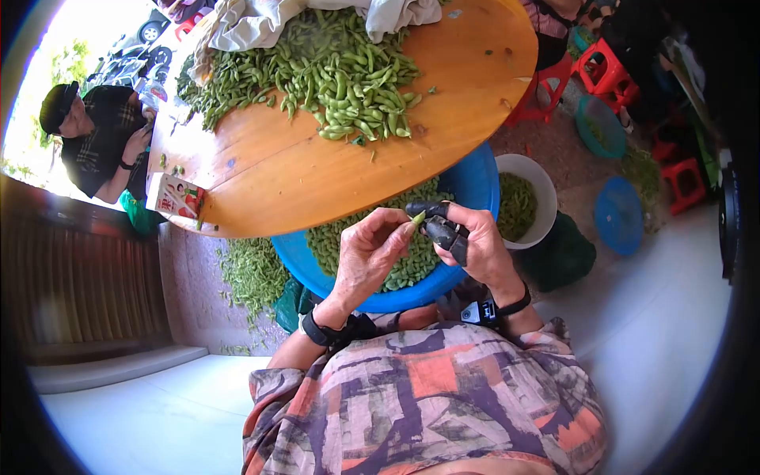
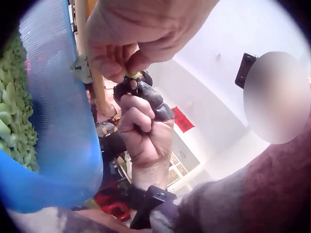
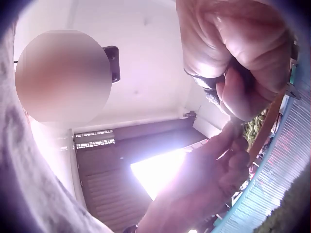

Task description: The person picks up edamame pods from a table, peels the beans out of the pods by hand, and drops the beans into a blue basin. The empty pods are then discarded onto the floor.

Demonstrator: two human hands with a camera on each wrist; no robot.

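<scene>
Over the blue basin [image 1: 492, 184] my left hand [image 1: 366, 257] pinches a green soybean pod [image 1: 419, 218] between thumb and fingers. My right hand [image 1: 480, 247] meets it from the other side, with black covers [image 1: 446, 232] on its thumb and forefinger gripping the pod's far end. In the left wrist view the pod [image 2: 133, 75] shows as a small pale green bit, mostly covered by fingers. The right wrist view has both hands' tips together, hiding the pod. Many shelled green beans [image 1: 412, 271] fill the basin below the hands.
A wooden table [image 1: 317, 186] bears a heap of pods [image 1: 348, 71], a white cloth [image 1: 253, 24] and a carton [image 1: 176, 196]. A white bucket [image 1: 542, 178] stands right of the basin; empty-looking pods [image 1: 252, 273] litter the floor at left. Another person [image 1: 99, 134] sits across.
</scene>
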